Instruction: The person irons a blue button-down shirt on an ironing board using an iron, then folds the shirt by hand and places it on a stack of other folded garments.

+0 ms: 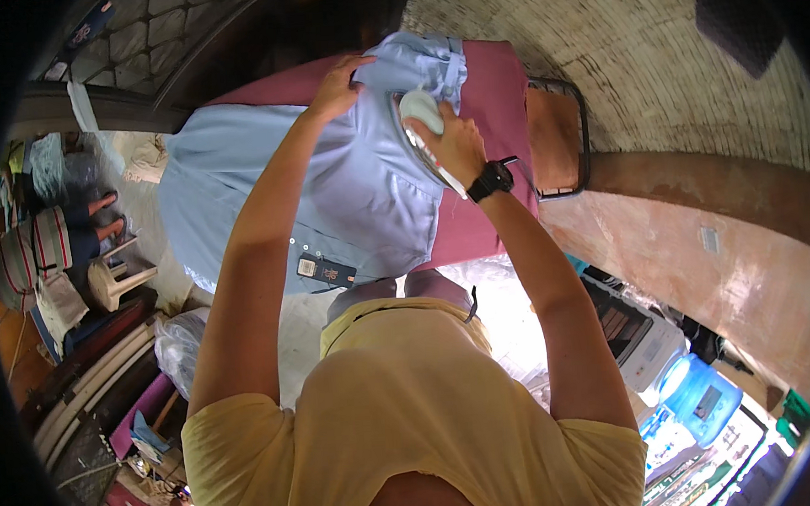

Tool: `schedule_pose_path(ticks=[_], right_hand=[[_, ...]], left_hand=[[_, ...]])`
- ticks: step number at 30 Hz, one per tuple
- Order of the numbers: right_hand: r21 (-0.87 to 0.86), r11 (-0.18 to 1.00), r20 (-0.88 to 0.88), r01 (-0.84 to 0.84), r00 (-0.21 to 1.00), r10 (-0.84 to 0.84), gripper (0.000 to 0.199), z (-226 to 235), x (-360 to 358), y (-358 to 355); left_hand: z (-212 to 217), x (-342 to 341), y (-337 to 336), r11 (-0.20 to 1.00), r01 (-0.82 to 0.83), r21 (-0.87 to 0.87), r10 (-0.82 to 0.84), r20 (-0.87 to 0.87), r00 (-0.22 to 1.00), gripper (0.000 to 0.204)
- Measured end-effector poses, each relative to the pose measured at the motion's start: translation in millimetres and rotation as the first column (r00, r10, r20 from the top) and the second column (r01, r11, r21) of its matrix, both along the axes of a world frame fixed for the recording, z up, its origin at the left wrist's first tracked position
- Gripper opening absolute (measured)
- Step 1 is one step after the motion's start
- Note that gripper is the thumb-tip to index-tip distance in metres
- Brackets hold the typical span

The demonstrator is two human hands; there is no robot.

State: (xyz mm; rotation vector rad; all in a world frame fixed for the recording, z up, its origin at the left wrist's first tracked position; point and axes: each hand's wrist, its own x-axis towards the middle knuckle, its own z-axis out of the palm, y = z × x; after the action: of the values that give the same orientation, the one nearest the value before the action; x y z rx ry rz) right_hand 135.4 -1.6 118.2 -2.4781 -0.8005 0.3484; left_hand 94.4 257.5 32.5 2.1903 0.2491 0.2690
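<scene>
Light-blue garment [365, 191] lies beneath left hand [334, 92] (touching; cannot tell if pinching), reaching right hand [460, 145], which grasps clothes iron [420, 111]; bare maroon ironing board [496, 102] to its right.

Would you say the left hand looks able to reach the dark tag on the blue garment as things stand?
Probably yes: the dark tag lies uncovered on the near side of the blue garment, though the left hand would first have to leave the far side.
</scene>
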Motion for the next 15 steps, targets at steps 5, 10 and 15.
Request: schedule_pose_path(ticks=[5, 10, 15], right_hand=[[0.048, 0.996, 0.138, -0.076, 0.988, 0.069, 0.065, -0.9, 26.3, 57.3], [0.066, 0.986, 0.182, -0.156, 0.973, 0.141, 0.068, -4.9, 40.2, 92.0], [0.119, 0.991, 0.109, -0.053, 0.993, 0.040, 0.071, -4.5, 42.0, 120.9]], left_hand=[[-1.2, -9.0, 7.4, 0.941, -0.254, -0.224, 0.237, -0.098, 0.967, 0.048], [-16.2, -53.1, 15.6, 0.980, -0.137, 0.145, 0.179, -0.330, 0.927, 0.030], [-1.7, -63.9, 3.2, 0.901, -0.181, 0.395, 0.319, -0.317, 0.893, 0.025]])
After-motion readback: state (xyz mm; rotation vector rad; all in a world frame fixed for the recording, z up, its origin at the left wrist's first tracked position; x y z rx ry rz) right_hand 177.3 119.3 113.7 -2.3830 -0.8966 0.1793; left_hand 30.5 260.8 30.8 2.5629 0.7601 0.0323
